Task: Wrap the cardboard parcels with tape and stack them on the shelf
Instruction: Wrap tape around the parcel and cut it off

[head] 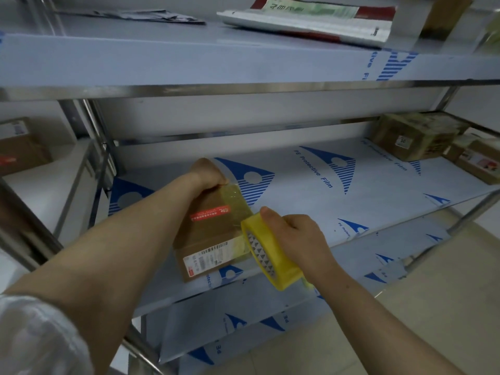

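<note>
Noted above the front of the middle shelf [311, 207]: cardboard parcel [211, 234], tilted, near end low, not seen lying flat on the shelf. Gripped at its far end by the left hand [207, 173], thumb on top, fingers hidden behind the box. Clamped in the right hand [295, 234], over the shelf's front edge: yellow tape roll [273, 261], thumb pressed on its rim. Drawn from roll to parcel top: a strip of tape [234, 197], laid along the right side.

Risks, as judged:
- Wrinkling or self-sticking of the strip on any loss of tension.
- Skewed wrap from pulling off line.
- Parcel slipping from a one-ended grip under a hard pull, then dropping onto the shelf.

Stacking not yet done. Taped boxes [414, 136] seen at the shelf's far right end.
</note>
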